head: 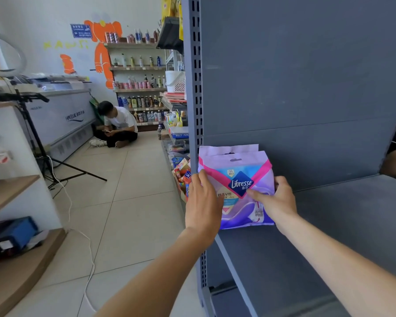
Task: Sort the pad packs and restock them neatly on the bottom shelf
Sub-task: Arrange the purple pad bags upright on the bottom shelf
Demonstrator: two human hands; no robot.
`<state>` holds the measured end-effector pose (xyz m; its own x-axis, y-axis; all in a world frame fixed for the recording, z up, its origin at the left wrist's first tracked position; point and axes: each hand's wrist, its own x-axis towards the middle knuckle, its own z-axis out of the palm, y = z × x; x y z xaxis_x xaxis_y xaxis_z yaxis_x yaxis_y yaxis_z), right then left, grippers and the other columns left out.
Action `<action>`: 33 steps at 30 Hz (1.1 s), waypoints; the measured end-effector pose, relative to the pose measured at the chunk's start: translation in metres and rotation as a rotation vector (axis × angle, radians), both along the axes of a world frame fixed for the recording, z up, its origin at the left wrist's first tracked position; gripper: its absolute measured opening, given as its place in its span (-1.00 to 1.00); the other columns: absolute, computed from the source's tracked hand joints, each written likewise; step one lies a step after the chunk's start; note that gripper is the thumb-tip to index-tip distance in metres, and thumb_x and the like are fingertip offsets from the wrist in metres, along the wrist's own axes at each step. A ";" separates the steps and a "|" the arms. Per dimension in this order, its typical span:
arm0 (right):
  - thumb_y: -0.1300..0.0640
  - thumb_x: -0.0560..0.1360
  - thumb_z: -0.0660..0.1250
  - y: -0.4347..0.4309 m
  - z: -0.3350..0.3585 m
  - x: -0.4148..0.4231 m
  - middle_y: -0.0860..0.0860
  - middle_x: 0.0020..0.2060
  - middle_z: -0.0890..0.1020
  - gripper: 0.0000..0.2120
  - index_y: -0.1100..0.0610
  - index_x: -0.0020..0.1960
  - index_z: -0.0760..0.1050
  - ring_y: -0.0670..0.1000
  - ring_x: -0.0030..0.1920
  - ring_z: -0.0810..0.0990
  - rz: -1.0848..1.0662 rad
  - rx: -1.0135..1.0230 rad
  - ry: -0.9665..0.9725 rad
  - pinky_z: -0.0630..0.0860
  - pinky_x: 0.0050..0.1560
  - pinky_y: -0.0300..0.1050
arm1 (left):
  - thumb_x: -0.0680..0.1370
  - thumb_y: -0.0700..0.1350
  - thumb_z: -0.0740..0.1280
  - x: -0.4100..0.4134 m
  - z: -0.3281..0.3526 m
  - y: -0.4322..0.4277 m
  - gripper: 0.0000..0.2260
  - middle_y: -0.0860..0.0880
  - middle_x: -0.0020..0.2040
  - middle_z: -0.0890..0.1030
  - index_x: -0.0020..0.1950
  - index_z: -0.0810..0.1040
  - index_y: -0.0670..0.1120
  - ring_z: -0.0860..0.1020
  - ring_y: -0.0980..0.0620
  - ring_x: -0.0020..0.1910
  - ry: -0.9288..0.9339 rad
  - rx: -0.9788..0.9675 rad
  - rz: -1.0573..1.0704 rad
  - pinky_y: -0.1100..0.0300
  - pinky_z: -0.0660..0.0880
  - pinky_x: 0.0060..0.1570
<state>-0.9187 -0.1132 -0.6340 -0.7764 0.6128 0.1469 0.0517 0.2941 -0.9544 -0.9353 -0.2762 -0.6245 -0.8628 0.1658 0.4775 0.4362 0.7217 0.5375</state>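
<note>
- Two bare forearms reach in from the bottom edge towards a grey metal shelf (329, 236).
- The left hand (202, 199) grips the left edge of the front pad pack (240, 172), its fingers (202, 177) held together and curled over that edge.
- The right hand (278, 202) pinches the pack's right side, with the thumb across the printed face and the other fingers behind it.
- The purple and pink pack stands upright near the shelf's back-left corner.
- A second pad pack (226, 148) stands directly behind it, only its top showing.
- Behind them rise the back panel (306, 76) and a perforated upright post (193, 88).
- Across the tiled floor (135, 191) stand a tripod (36, 138) and a chest freezer (64, 117).
- A person (121, 124) sits on the floor by the drinks shelves (140, 90).
</note>
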 end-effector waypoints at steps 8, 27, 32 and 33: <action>-0.13 0.35 0.50 0.005 0.025 0.030 0.15 0.16 0.51 -0.38 0.21 0.16 0.30 0.19 0.22 0.47 -0.021 0.659 -0.319 0.48 -0.06 0.01 | 0.37 -0.14 0.53 0.015 0.019 0.010 -0.42 -0.17 0.23 0.43 0.30 0.36 -0.18 0.45 -0.17 0.19 0.263 -0.469 0.088 0.07 0.47 0.06; -0.19 0.53 0.21 0.102 0.071 0.271 0.06 0.22 0.48 -0.49 0.12 0.33 0.35 0.12 0.31 0.38 0.002 1.093 -0.696 0.39 0.17 -0.01 | 0.55 0.08 0.30 0.180 0.050 0.140 -0.58 -0.08 0.24 0.41 0.28 0.32 -0.12 0.40 -0.10 0.26 0.259 -0.626 -0.352 0.08 0.36 0.16; -0.16 0.53 0.20 0.154 0.060 0.376 0.13 0.25 0.50 -0.53 0.14 0.28 0.40 0.16 0.29 0.43 -0.138 1.028 -0.920 0.40 0.18 -0.03 | 0.57 0.07 0.29 0.254 0.032 0.210 -0.61 -0.08 0.22 0.41 0.26 0.32 -0.13 0.42 -0.09 0.22 0.285 -0.631 -0.574 0.10 0.38 0.16; -0.17 0.53 0.19 0.164 0.055 0.399 0.13 0.27 0.49 -0.51 0.14 0.30 0.38 0.15 0.29 0.44 -0.169 1.007 -0.965 0.39 0.21 -0.03 | 0.56 0.07 0.29 0.271 0.027 0.225 -0.60 -0.08 0.23 0.41 0.27 0.32 -0.13 0.42 -0.09 0.22 0.289 -0.634 -0.622 0.09 0.38 0.16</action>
